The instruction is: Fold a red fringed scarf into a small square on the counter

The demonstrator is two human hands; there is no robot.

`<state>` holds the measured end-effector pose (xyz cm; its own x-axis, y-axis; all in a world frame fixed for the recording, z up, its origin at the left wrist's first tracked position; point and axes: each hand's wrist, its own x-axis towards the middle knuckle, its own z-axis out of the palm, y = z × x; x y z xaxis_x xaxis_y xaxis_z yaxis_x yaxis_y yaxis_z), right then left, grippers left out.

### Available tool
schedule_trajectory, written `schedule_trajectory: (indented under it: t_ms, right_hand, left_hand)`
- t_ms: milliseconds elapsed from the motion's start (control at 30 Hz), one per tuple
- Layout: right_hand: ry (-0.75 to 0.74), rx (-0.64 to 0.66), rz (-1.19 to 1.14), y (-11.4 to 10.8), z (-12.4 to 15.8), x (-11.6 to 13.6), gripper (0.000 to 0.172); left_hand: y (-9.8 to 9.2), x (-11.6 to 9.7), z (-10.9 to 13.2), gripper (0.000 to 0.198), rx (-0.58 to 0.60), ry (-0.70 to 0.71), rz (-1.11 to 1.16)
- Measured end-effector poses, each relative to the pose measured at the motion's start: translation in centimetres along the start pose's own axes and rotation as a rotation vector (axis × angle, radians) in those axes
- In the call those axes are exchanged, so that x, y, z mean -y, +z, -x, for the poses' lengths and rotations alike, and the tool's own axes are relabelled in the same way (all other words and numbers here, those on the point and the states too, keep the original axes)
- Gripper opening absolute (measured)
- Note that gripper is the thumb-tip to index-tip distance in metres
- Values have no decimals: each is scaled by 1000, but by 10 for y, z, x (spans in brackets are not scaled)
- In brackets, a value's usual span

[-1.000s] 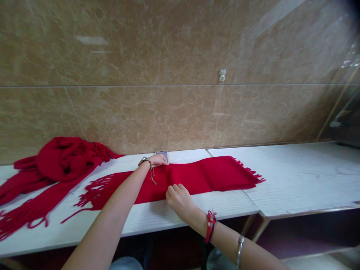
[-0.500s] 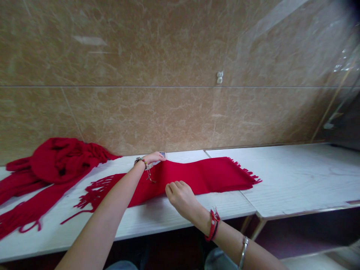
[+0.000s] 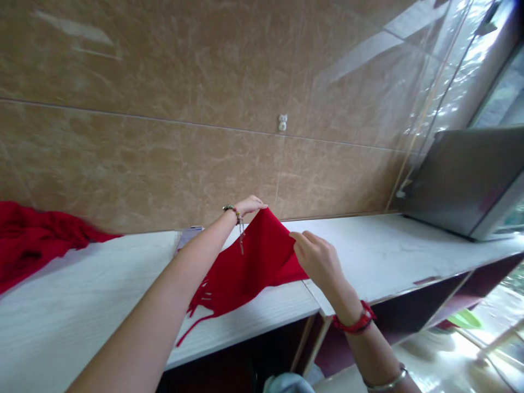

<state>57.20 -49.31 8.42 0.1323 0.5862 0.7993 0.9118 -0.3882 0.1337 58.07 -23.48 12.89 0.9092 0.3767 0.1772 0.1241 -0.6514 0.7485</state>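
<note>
A red fringed scarf (image 3: 249,262) is partly lifted off the white counter, its fringe hanging at the lower left. My left hand (image 3: 251,205) pinches its raised upper corner near the wall. Lower and to the right, my right hand (image 3: 315,252) is closed on the scarf's near edge. The part of the scarf behind my right hand is hidden. A second red scarf (image 3: 36,240) lies bunched at the far left.
The white counter (image 3: 106,284) runs along a brown marbled wall. A flat purplish item (image 3: 189,238) lies by the wall behind my left forearm. A grey box-like appliance (image 3: 462,180) stands at the right end. Open shelves (image 3: 388,311) are below.
The view has turned right. Both hands have moved right along the scarf and raised its middle. The scarf was lying nearly flat before, and my right hand now grips its edge.
</note>
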Motion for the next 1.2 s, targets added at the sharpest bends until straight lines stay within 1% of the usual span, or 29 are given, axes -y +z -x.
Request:
schedule_trajectory:
  t_ms: [100,167,233,333,400,467,567,667,767,867,933,1000,1067,1133,1200]
  right_hand:
    - [107,131,-6,7,23,-34,30]
    - [176,253,-7,15,39,-51,33]
    - [227,373,-11,23,52,-62,38]
    - [262,507,-14,35,64,-71,42]
    - [271,556,-10,40,67,-72,43]
    - [265,561,-9,42,69,-72,45]
    - [228,509,-18,45,69,-70,47]
    - [213,468,-14,48,70,-71,48]
    - [198,444,-3,47,72,-72,47]
    - [141,432,-43,38,70,-71,47]
    - [98,438,-114,31,64,-69,45]
    - [66,428,-204,27,55,-64,40]
    - [67,388,-278,31,45,-59,34]
    - [97,353,-298,43,38,-53,32]
    - [138,360,-256,58,35,-49,32]
  left_hand:
    - [51,-16,-31,19,37,-9,-97]
    - [82,-19,-46,15,78,-22,-155]
    - [106,-17,-57,20,120,-32,-196]
    - [129,-7,-64,31,165,-28,-221]
    - [136,1,-66,31,184,-14,-222]
    - [139,8,-67,30,198,6,-222]
    - [136,15,-67,30,210,33,-232]
    - [122,20,-61,29,201,44,-265]
    - [93,35,-40,29,155,40,-315]
    - [59,58,-5,32,131,8,-366]
    - [39,73,21,37,123,-11,-375]
    - [27,83,44,45,177,-54,-310]
    - [22,87,60,50,243,-110,-235]
    - [21,86,70,48,332,-150,-195]
    - [17,83,73,43,378,-161,-163]
